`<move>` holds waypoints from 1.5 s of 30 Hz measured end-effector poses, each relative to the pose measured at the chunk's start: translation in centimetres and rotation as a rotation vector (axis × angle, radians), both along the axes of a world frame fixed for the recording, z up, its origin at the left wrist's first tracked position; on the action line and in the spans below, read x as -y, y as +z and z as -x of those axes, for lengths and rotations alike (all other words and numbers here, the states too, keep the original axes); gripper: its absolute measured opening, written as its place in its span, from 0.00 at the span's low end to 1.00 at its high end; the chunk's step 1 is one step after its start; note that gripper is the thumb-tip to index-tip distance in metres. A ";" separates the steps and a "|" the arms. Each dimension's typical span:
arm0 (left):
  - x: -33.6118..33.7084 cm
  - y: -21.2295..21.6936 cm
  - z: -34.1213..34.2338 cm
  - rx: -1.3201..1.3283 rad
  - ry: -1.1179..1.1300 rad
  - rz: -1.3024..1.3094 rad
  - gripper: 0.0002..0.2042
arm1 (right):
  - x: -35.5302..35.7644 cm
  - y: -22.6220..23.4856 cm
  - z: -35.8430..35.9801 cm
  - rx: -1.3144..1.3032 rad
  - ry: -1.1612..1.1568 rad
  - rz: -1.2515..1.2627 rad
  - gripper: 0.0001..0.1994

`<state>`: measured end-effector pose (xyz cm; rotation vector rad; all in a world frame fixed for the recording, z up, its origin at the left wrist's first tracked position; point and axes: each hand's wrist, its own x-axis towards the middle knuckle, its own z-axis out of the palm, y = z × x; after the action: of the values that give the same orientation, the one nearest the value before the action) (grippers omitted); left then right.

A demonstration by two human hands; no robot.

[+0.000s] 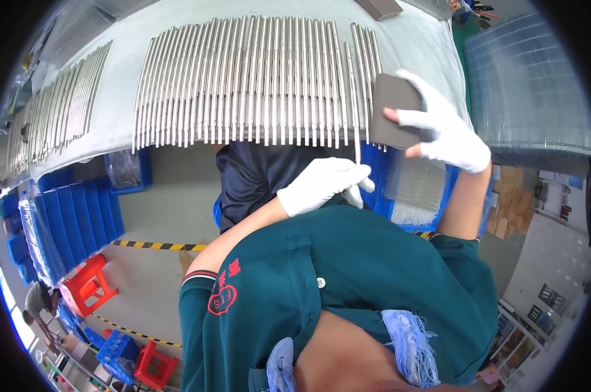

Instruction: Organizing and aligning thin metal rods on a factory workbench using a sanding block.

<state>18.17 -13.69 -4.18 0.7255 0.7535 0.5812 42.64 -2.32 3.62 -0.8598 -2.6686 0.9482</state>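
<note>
My left hand (325,185), in a white glove, is closed on the near end of a thin metal rod (353,98) at the table's front edge. This rod lies apart from its neighbours, pointing away from me. My right hand (439,127), gloved with some fingertips bare, grips a flat grey-brown block (397,108) from its right side. The block covers part of a small group of rods (366,49). To the left, a wide row of similar silvery rods (237,85) lies side by side on the pale table cover (116,98).
More rods (67,98) lie at the table's left end. Another brown block (380,8) sits at the far edge. Stacked clear plastic trays (530,85) stand on the right. Blue bins (80,209) and a red stool (90,284) are on the floor at left.
</note>
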 end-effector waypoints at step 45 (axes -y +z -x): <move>0.3 -2.0 -0.6 0.025 -0.023 -0.060 0.19 | 1.8 -0.3 6.9 0.024 0.092 -0.200 0.33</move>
<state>18.81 -13.98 -6.14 0.7802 0.7063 0.5931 35.78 -4.15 3.30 -0.7155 -2.7852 0.6765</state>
